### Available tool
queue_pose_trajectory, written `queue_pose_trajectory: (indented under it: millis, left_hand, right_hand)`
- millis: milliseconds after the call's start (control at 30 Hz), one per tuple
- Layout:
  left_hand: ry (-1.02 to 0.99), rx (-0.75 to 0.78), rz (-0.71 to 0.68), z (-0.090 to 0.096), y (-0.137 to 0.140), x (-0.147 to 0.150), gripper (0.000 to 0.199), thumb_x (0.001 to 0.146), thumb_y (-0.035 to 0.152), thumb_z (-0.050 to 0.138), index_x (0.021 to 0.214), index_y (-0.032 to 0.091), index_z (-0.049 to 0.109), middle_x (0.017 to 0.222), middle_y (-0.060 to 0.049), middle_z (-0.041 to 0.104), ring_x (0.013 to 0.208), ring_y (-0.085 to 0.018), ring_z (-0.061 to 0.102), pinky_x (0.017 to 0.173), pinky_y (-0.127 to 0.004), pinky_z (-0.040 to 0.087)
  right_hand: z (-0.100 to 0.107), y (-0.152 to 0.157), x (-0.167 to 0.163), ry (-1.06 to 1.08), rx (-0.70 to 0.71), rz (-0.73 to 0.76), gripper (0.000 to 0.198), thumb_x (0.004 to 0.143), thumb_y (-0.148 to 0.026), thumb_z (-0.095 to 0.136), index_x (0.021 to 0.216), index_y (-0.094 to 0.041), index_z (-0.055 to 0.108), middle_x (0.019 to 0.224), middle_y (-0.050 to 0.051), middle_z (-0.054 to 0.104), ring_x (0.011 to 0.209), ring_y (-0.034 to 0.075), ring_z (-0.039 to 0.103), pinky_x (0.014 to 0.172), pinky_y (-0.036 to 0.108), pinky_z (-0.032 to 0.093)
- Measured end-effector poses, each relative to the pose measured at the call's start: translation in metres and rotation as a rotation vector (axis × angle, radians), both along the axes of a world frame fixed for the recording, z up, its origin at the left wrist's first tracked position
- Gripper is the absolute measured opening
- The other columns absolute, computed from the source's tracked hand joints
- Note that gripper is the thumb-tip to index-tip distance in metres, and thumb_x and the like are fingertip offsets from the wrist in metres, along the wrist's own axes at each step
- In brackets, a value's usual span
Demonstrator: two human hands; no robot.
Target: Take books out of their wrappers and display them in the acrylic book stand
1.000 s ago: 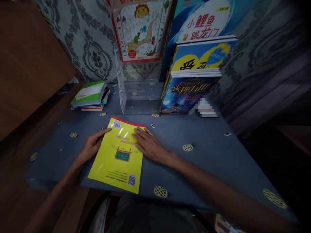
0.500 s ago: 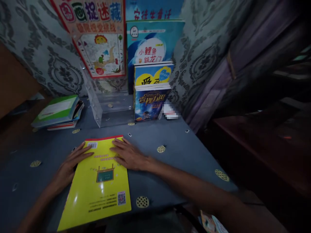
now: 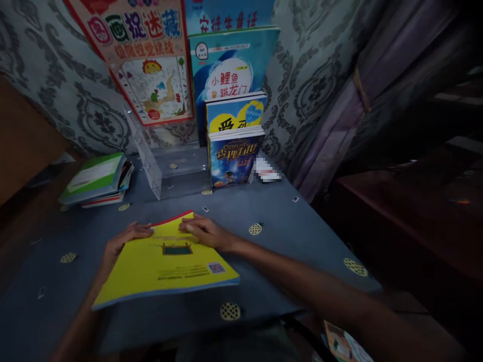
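A thin yellow book (image 3: 151, 266) with a red edge on its far side is over the table in front of me, its near edge raised off the cloth. My left hand (image 3: 126, 239) grips its far left corner, fingers curled over the top. At the far right edge my right hand (image 3: 206, 232) is closed on the book too, thumb on the yellow cover. A small blackboard picture and a QR code show on the cover. The undersides of both hands are hidden.
A clear plastic rack (image 3: 145, 156) at the back holds a blue book (image 3: 234, 158) with several others behind it. A red-bordered book (image 3: 151, 65) stands at the back left. Left lies a stack of books (image 3: 94, 176). A purple curtain (image 3: 335, 130) hangs at right.
Both hands have gone from lying flat on the yellow book to gripping its far corners. The book's near edge has lifted and tilted up off the table.
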State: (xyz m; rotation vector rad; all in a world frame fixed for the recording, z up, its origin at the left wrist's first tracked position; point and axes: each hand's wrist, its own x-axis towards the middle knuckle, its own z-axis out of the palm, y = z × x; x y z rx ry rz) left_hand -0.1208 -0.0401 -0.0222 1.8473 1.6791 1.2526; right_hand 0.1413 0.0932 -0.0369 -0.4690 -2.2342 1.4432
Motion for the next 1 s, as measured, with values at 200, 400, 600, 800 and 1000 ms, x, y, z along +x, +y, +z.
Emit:
queue_pose_trajectory:
  millis: [200, 400, 600, 800, 1000]
  left_hand:
    - [-0.115, -0.014, 0.229, 0.029, 0.006, 0.026, 0.041, 0.073, 0.064, 0.071, 0.07, 0.023, 0.072, 0.077, -0.005, 0.075, 0.081, -0.027, 0.071, 0.078, -0.04, 0.058]
    - [-0.22, 0.046, 0.411, 0.067, 0.017, 0.036, 0.035, 0.063, 0.05, 0.08, 0.08, 0.02, 0.07, 0.076, 0.001, 0.073, 0.068, -0.02, 0.064, 0.062, -0.03, 0.054]
    - [-0.305, -0.299, 0.212, 0.095, 0.034, 0.027, 0.052, 0.062, 0.062, 0.081, 0.083, 0.022, 0.057, 0.067, 0.001, 0.069, 0.054, -0.018, 0.064, 0.048, -0.027, 0.05]
    - [-0.395, -0.657, 0.091, 0.057, 0.037, 0.021, 0.053, 0.063, 0.067, 0.079, 0.079, 0.022, 0.056, 0.063, 0.0, 0.071, 0.052, -0.019, 0.067, 0.046, -0.027, 0.049]
    - [-0.296, -0.643, 0.093, 0.026, 0.037, 0.018, 0.048, 0.068, 0.067, 0.071, 0.073, 0.022, 0.056, 0.064, -0.002, 0.07, 0.053, -0.019, 0.066, 0.048, -0.027, 0.047]
  right_hand:
    - [-0.002, 0.002, 0.0, 0.142, -0.425, -0.023, 0.073, 0.094, -0.078, 0.036, 0.102, -0.019, 0.079, 0.106, 0.009, 0.079, 0.106, 0.026, 0.072, 0.106, 0.046, 0.05]
    - [0.007, -0.014, 0.001, 0.179, -0.489, -0.045, 0.058, 0.103, -0.06, 0.032, 0.133, -0.023, 0.064, 0.116, 0.012, 0.075, 0.118, 0.027, 0.066, 0.108, 0.05, 0.048]
    - [0.02, -0.016, 0.017, -0.008, -0.642, 0.047, 0.072, 0.105, -0.059, 0.006, 0.143, -0.022, 0.055, 0.12, 0.016, 0.075, 0.107, 0.027, 0.073, 0.089, 0.046, 0.059]
    - [0.013, 0.012, 0.032, 0.106, -0.79, -0.098, 0.061, 0.095, -0.069, 0.045, 0.119, -0.017, 0.068, 0.103, 0.015, 0.078, 0.091, 0.028, 0.077, 0.079, 0.041, 0.062]
    - [-0.013, 0.03, 0.032, 0.051, -0.535, -0.242, 0.06, 0.072, -0.039, 0.081, 0.125, -0.02, 0.062, 0.08, 0.0, 0.073, 0.066, 0.018, 0.071, 0.06, 0.028, 0.057]
